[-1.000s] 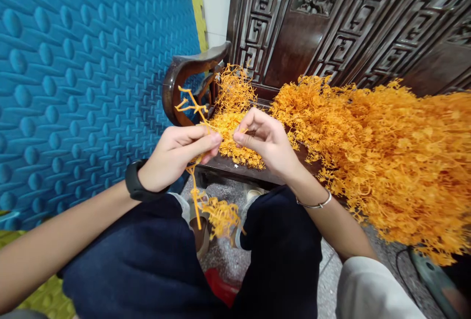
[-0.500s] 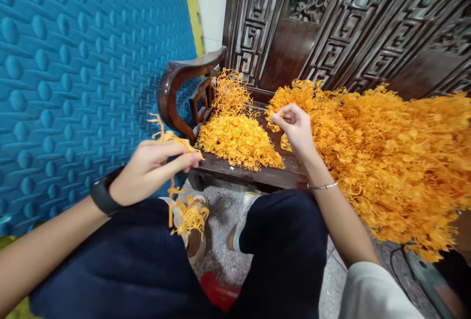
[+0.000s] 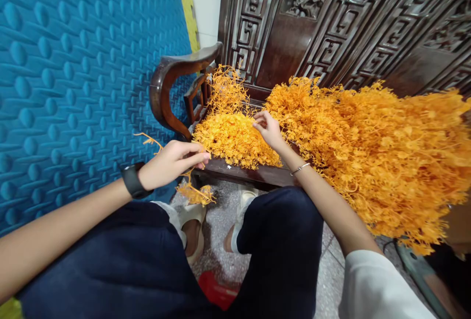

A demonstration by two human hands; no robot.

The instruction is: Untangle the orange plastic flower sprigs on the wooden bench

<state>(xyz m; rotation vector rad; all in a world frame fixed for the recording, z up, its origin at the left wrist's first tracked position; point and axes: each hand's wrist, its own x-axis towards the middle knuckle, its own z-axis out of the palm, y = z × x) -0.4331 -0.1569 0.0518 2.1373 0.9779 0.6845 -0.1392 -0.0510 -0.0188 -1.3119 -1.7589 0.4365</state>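
Note:
My left hand [image 3: 180, 162], with a dark watch [image 3: 135, 180] on its wrist, pinches a thin orange plastic sprig [image 3: 196, 194] between thumb and fingers. One stringy end sticks out behind the knuckles, and a branched tuft hangs below the hand. My right hand [image 3: 270, 130] hovers at the right side of a small pile of orange flower-like pieces [image 3: 235, 137]. Its thumb and fingertips are bent and slightly apart, with nothing visible between them. Both hands are above a dark wooden bench [image 3: 239, 174], the left one at its front edge.
A large heap of orange sprigs [image 3: 397, 157] covers the bench on the right. More loose stringy stems [image 3: 228, 91] lie behind the small pile. The bench has a curved armrest [image 3: 158, 88] and carved back [image 3: 287, 49]. Blue matting [image 3: 73, 88] is on the left; something red [image 3: 217, 289] lies below.
My right hand has moved left, from the large heap's edge to the small pile, and its fingertips have parted. My left hand has shifted slightly right with the sprig, whose tuft swings right.

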